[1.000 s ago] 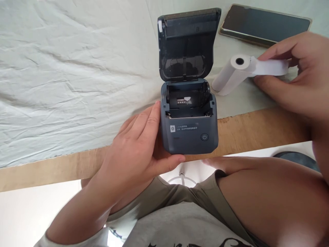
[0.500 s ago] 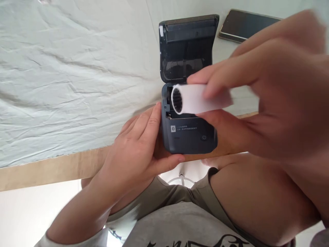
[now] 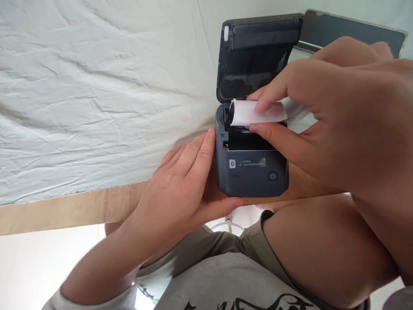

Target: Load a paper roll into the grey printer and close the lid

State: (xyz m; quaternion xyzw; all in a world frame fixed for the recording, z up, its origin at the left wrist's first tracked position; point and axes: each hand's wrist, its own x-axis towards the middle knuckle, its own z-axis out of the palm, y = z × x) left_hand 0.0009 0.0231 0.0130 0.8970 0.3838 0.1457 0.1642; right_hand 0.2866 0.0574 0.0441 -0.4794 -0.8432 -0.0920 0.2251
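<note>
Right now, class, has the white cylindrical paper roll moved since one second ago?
Yes: the roll moved left, from beside the dark blue plastic printer to its open compartment, held in the right hand.

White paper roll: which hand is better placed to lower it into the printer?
Probably the right hand: it pinches the paper roll over the open compartment of the printer. The left hand lies against the printer's side, better placed for steadying it.

Passage was available over the cloth [image 3: 155, 64] left of the raised lid [image 3: 254, 64]. The left hand [image 3: 179, 178] blocked the left side of the printer [image 3: 251, 185]; the paper roll [image 3: 245, 113] and right hand [image 3: 335, 112] obstructed the rear and right of the bay [image 3: 247, 141], the phone [image 3: 351, 32] lying beyond.
</note>
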